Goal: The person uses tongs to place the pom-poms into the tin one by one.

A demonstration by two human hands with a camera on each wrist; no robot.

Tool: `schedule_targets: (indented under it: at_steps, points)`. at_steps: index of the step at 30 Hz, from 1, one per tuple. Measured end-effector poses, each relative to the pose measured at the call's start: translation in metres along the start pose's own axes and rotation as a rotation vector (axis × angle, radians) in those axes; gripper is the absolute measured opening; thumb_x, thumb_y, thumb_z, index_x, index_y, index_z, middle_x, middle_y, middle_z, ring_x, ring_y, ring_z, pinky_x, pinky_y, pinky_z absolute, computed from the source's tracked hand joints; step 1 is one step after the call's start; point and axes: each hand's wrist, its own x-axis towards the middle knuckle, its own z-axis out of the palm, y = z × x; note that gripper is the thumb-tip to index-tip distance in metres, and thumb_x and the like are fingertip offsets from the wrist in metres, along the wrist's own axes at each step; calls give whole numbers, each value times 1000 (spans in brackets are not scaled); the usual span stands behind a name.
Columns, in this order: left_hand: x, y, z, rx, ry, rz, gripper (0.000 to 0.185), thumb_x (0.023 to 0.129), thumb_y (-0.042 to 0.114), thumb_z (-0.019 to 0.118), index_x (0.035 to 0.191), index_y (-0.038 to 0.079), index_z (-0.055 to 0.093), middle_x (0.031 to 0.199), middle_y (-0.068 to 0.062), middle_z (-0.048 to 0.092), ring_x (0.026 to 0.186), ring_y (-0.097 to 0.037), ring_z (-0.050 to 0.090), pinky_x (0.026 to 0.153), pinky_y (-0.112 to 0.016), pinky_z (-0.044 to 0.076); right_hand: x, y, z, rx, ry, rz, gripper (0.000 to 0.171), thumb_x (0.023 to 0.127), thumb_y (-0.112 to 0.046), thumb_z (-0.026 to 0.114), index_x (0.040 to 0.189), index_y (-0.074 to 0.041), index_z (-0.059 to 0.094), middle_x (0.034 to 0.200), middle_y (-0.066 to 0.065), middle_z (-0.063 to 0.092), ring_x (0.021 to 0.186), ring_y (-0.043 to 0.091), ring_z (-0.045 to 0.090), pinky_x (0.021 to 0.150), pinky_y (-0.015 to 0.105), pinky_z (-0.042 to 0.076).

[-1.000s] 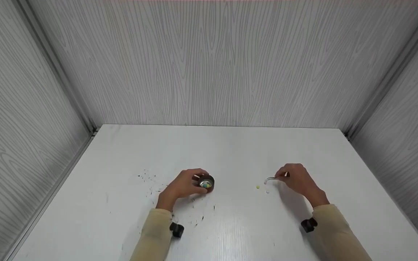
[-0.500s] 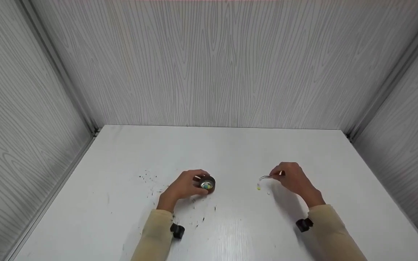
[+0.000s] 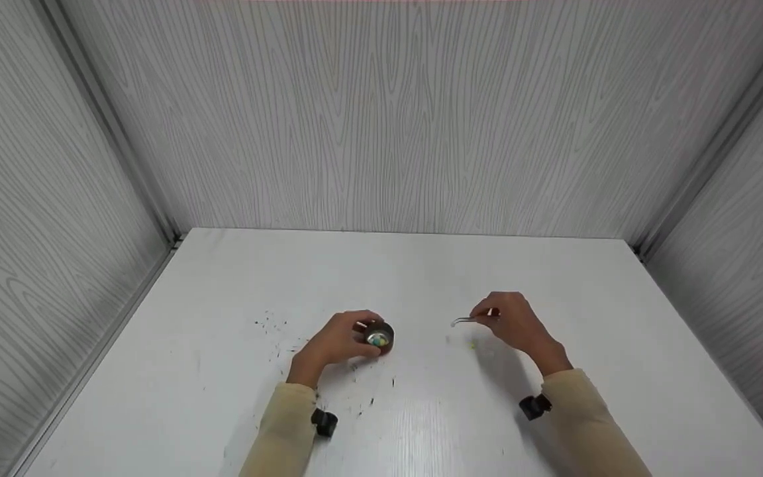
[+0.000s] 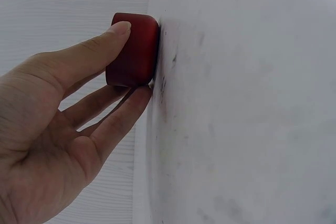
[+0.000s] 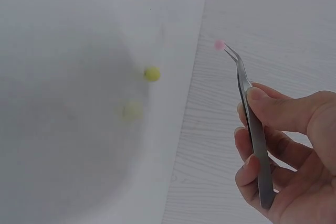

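My left hand [image 3: 336, 341] grips a small dark red round cup [image 4: 137, 51] by its side, thumb on one side and fingers on the other. Its base is right at the tabletop in the left wrist view. Small coloured beads [image 3: 378, 340], blue and yellow among them, lie in its silvery inside. Bent-tip steel tweezers [image 5: 256, 135] are pinched in my right hand [image 3: 512, 323], to the right of the cup. At their tips is a small pink bead [image 5: 219, 44], raised over the table. A yellow bead [image 5: 152, 74] lies on the table below the right hand.
Dark specks and scuffs [image 3: 269, 323] mark the white tabletop [image 3: 255, 271] around the left hand. A fainter pale yellow spot [image 5: 132, 110] shows near the yellow bead. Grey wood-grain panels [image 3: 381, 132] enclose the table at the back and sides.
My right hand has moved left with the tweezers, past the yellow bead and nearer the cup. The left hand and the cup have stayed in place.
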Motion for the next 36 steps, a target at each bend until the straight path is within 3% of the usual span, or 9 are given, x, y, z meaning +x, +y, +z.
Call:
schedule_targets:
  at_steps: [13, 36]
  points:
    - [0, 0, 0, 0, 14, -29, 50, 88, 11, 82, 134, 12, 64, 135, -17, 66, 125, -39, 65, 106, -52, 55, 11, -21, 17, 18, -20, -34, 10, 89, -1, 77, 93, -8, 83, 88, 6, 76, 81, 18, 68, 71, 26, 55]
    - [4, -4, 1, 35, 11, 11, 48, 87, 12, 83, 132, 10, 65, 132, -17, 68, 125, -41, 64, 106, -55, 54, 22, -45, 39, 29, -2, -68, 11, 89, 1, 77, 93, -8, 83, 87, 7, 75, 82, 18, 70, 72, 26, 58]
